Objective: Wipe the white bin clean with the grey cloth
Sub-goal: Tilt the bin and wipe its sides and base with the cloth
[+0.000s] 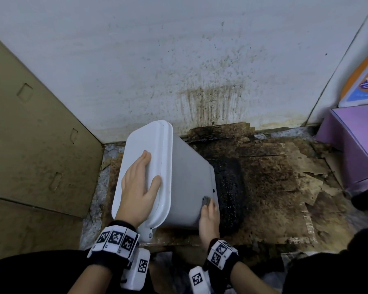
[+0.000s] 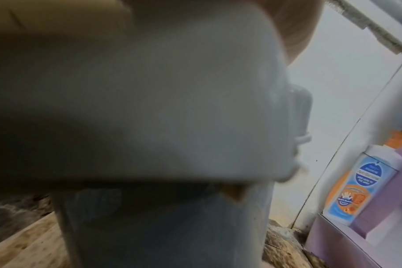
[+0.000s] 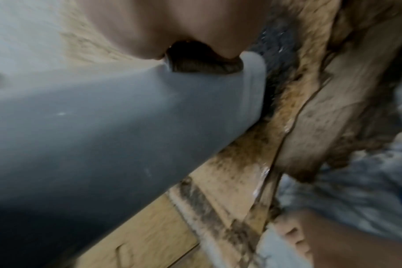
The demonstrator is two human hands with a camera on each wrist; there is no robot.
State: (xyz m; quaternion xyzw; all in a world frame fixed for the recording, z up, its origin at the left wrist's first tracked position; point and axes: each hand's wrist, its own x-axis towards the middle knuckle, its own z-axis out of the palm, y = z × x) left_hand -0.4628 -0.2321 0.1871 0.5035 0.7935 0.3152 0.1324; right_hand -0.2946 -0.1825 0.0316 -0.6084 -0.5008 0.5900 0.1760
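While the white bin (image 1: 179, 177) leans tilted toward the left, lid still shut, its base sits on stained, dark-blotched cardboard (image 1: 285, 183) laid over the floor in a corner. Cardboard panel (image 1: 30, 134) stands on the left, spattered white wall (image 1: 179, 49) behind, purple box (image 1: 355, 145) on the right.

Left hand (image 1: 139, 183): flat on the lid, palm down, fingers straight and together pointing toward the wall, thumb spread out toward the lid's right edge. Nothing gripped; it presses on the lid. Forearm comes up from the bottom of the head view with a marker-covered wristband (image 1: 115, 240). Left wrist view is mostly blurred grey bin surface close up; a labelled bottle (image 2: 356, 185) shows at the right by the purple box.

Right hand (image 1: 208, 217): lower down, against the bin's right side wall near its bottom corner. Fingers bend round the grey cloth (image 1: 206, 200), a small dark wad pressed to the plastic; only a bit of it shows past the fingertips. Right wrist view confirms it: the cloth (image 3: 204, 61) bunched under the curled fingers (image 3: 149, 27), touching the bin's side (image 3: 103, 117). A bare foot (image 3: 333, 244) rests on the floor at the lower right of that view.
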